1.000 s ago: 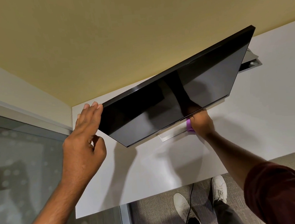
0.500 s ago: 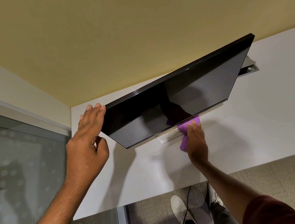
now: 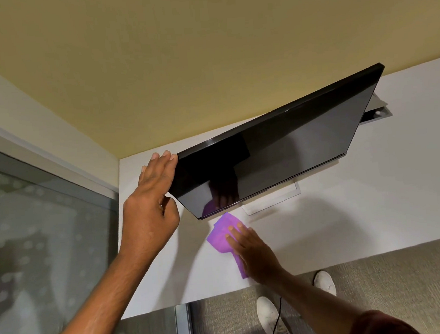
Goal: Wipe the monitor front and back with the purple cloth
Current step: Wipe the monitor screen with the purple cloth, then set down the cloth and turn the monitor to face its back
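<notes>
Stretching out of a dark red sleeve (image 3: 378,325), the person's right hand (image 3: 252,251) lies over the purple cloth (image 3: 221,235), its fingers straight and slightly apart on top of the fabric; the thumb is hidden, so I cannot tell whether it nips the cloth from beneath. A strip of cloth trails out under the palm. The cloth sits over the white surface (image 3: 348,209), just below the monitor's lower left corner and clear of the screen. The left hand (image 3: 150,204) is laid against the left edge of the monitor (image 3: 291,156), fingers straight and close together with their tips at the top corner, thumb tucked in below. The monitor's dark glass is tilted and mirrors the cloth and fingers. Its pale stand base (image 3: 271,199) rests on the white surface under the screen. Beyond rises a yellow wall (image 3: 204,49), with a frosted glass panel (image 3: 34,234) off to the left. Past the surface's near edge, two white shoes (image 3: 267,313) stand on grey carpet (image 3: 407,284) beside a thin black cable (image 3: 277,320)
</notes>
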A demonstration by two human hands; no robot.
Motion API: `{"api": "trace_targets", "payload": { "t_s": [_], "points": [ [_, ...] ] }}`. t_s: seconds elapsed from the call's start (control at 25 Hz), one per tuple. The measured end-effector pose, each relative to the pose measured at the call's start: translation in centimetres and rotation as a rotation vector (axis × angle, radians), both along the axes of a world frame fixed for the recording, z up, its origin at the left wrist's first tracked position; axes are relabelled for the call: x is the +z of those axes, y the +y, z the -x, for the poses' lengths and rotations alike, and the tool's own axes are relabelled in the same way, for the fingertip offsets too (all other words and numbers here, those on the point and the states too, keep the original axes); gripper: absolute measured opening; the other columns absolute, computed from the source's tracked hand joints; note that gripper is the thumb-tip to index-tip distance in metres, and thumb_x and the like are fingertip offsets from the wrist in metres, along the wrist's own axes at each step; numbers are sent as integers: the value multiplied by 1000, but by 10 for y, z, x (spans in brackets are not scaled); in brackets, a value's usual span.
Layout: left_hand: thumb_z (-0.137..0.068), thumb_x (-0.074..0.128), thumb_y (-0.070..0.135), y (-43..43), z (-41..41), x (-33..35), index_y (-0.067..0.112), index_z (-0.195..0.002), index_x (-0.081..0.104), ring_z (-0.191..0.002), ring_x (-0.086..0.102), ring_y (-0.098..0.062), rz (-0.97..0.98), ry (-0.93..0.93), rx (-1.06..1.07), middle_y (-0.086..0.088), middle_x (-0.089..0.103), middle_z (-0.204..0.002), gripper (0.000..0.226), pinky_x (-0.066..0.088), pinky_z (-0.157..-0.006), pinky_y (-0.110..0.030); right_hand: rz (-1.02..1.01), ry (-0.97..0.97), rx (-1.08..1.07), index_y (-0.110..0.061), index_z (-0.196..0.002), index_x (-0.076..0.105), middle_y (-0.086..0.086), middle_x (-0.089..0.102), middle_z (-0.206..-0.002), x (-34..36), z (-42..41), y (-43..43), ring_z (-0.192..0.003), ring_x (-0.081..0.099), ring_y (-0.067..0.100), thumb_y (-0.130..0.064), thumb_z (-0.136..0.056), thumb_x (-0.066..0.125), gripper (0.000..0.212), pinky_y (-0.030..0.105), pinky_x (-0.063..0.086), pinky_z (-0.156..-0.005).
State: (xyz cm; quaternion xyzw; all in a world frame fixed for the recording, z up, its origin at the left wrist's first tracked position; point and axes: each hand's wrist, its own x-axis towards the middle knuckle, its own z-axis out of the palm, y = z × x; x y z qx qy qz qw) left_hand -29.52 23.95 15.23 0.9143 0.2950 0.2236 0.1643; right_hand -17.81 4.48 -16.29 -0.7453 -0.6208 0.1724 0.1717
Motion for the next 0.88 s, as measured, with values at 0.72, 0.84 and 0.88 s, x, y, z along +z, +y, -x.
{"api": "trace_targets", "payload": {
  "t_s": [0.72, 0.84, 0.88],
  "points": [
    [-79, 53, -10, 13, 4, 11, 25, -158, 49, -156, 36, -12, -8, 110, -39, 6, 45, -164, 86, 32, -128, -35, 96, 213, -188, -32, -166, 38, -11, 34, -174, 159, -67, 4, -159, 31, 12, -41, -113, 45, 54, 31, 27, -128],
    [-83, 56, -6, 13, 4, 16, 27, -157, 50, -154, 38, -10, 0, 115, -20, 7, 47, -163, 81, 31, -126, -29, 2, 167, -263, -27, -156, 58, -7, 51, -163, 220, -102, -6, -149, 49, 15, -35, -112, 54, 44, 29, 39, -119],
    [-84, 56, -5, 13, 4, 17, 28, -156, 51, -153, 39, -10, 1, 116, -21, 8, 47, -162, 80, 32, -125, -29, -39, 143, -285, -25, -151, 63, -4, 57, -158, 240, -117, -10, -144, 55, 16, -32, -111, 57, 41, 28, 41, -116]
  ]
}}
